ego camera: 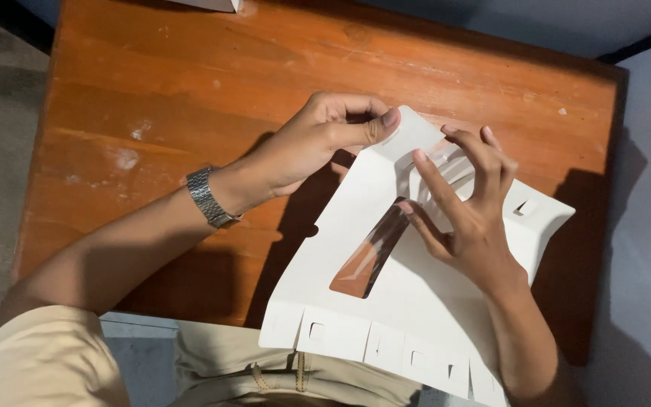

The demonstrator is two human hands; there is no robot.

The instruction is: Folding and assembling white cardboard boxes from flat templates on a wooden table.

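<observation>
My worn orange-brown wooden table point(190, 90) bears pale scuffs, and a white object's corner point(209, 4) sits at its far edge

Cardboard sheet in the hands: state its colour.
White, with a clear film window; the cardboard sheet shows best in the head view.

Tabletop point(190, 83): wood, orange-brown varnish, faint sheen, grain showing, pale scuffs and worn patches toward its left edge. Box blank point(416, 301): white card, matt, smooth, die-cut tabs and slots along the near edge. Window film point(374, 252) in the cut-out: clear plastic, glossy, catching streaks of light. Watch point(206, 197): metal link band, silvery, shiny. Trousers point(220, 362): beige cloth, matt weave.
</observation>
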